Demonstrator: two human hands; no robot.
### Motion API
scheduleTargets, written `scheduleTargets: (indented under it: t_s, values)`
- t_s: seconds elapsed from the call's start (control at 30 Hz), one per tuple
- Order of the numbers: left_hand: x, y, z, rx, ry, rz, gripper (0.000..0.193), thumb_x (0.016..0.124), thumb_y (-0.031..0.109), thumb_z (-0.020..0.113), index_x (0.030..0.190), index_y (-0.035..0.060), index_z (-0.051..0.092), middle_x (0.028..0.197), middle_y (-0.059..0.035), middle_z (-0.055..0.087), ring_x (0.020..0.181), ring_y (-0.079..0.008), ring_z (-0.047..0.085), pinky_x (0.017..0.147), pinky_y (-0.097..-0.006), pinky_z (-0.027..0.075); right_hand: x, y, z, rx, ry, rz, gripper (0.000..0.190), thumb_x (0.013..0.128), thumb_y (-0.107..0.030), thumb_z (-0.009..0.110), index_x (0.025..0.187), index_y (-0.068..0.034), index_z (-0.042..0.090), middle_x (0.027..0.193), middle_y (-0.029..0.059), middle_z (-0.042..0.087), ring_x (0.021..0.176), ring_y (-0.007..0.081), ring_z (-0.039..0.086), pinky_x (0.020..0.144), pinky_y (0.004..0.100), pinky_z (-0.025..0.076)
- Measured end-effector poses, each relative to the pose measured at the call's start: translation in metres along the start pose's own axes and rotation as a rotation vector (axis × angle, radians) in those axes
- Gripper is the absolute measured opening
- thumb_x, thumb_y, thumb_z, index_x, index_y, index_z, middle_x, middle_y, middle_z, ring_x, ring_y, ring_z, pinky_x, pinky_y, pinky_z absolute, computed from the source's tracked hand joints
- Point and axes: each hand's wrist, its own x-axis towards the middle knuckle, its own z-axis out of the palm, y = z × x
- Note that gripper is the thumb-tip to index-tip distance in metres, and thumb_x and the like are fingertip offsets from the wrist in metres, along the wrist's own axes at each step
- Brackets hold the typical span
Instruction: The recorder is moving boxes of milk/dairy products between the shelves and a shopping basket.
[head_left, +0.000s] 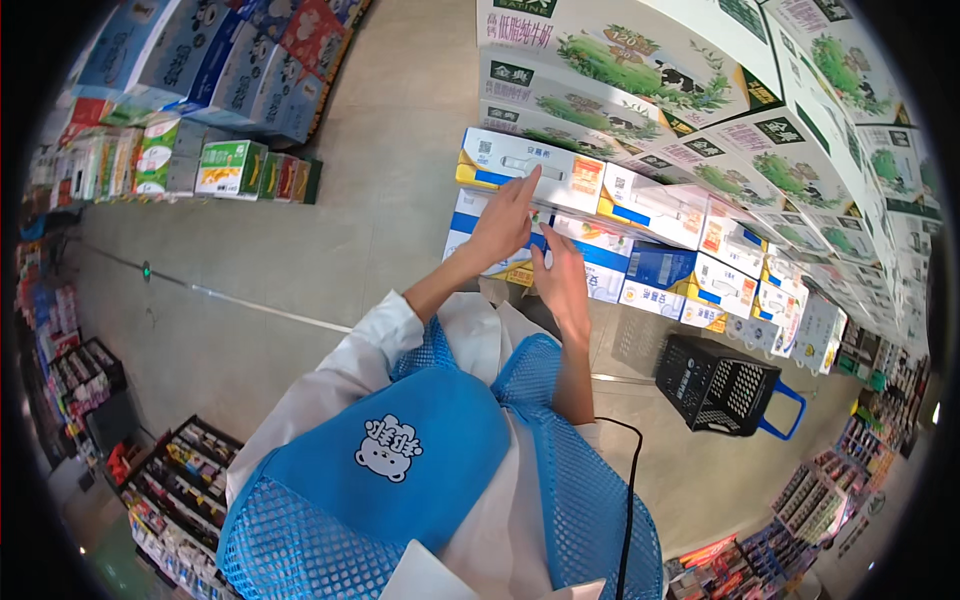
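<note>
My left hand (501, 225) lies over the front of a white, blue and yellow drink carton box (480, 154), fingers stretched out across its printed side. Just right of it and nearer to me, my right hand (564, 279) has its fingers apart in front of a white and blue box (463, 225) in the row below. Neither hand is closed around a box. Whether the right fingertips touch the cardboard cannot be told. Another white and yellow box (652, 206) continues the upper row to the right.
Large milk carton boxes (622, 71) are stacked behind. A black perforated shopping basket (716, 386) with a blue handle stands on the floor at right. More boxed goods (247, 82) are stacked across the aisle. A black cable (634, 480) hangs beside my blue mesh vest (390, 450).
</note>
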Motion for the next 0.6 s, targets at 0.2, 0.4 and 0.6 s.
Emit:
scheduleTargets:
  t_s: [0.2,0.4,0.6]
  values:
    - [0.041,-0.056,0.026,0.230,0.027,0.096,0.058,0.071,0.000,0.060,0.127,-0.0045,0.044,0.115,-0.0241,0.053,0.109,-0.0425,0.049,0.096,-0.0493,0.040,-0.014,-0.015,0.017,0.000,0.072,0.148,0.034,0.084,-0.007,0.062,0.117,0.002,0.060,0.107,0.0249,0.064,0.099,0.0395,0.062,0.086,0.0410,0.050]
    - [0.054,-0.049,0.020,0.365,-0.159,-0.046,0.026,0.074,0.014,0.064,0.095,0.0011,0.058,0.100,-0.0165,0.062,0.101,-0.0338,0.054,0.084,-0.0466,0.041,-0.027,-0.009,0.027,0.001,0.129,0.181,0.033,0.085,-0.010,0.060,0.117,0.001,0.059,0.103,0.0257,0.064,0.094,0.0420,0.061,0.082,0.0453,0.050]
    - [0.038,-0.057,0.021,0.416,-0.305,0.043,0.011,0.072,0.011,0.060,0.077,0.0014,0.062,0.073,-0.0171,0.065,0.074,-0.0373,0.061,0.070,-0.0473,0.046,-0.026,-0.012,0.027,0.056,0.096,0.182,0.035,0.085,-0.008,0.059,0.119,0.001,0.057,0.111,0.0242,0.061,0.101,0.0411,0.059,0.088,0.0449,0.047]
